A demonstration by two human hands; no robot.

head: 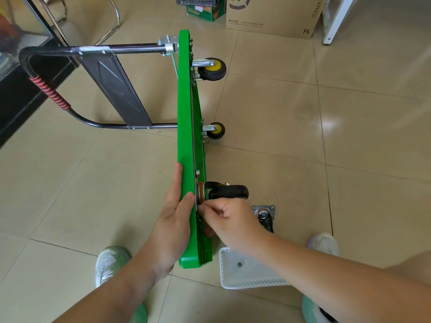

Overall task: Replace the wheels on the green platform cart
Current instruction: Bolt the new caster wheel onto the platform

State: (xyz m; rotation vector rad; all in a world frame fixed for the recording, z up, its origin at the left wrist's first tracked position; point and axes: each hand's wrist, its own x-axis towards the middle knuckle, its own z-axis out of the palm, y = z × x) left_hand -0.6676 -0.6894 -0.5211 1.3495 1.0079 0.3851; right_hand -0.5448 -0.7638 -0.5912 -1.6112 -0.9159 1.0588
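Tiled floor (303,136); green cart (185,113) stands on edge. Left hand (173,220) flat on deck, thumb over rim, bracing. Right hand (231,220), opposite it, pinches curled fingertips at the near wheel plate (200,194); fastener hidden. Best: brace firmly, turn squarely, drop hardware into basket (245,276) under right wrist.
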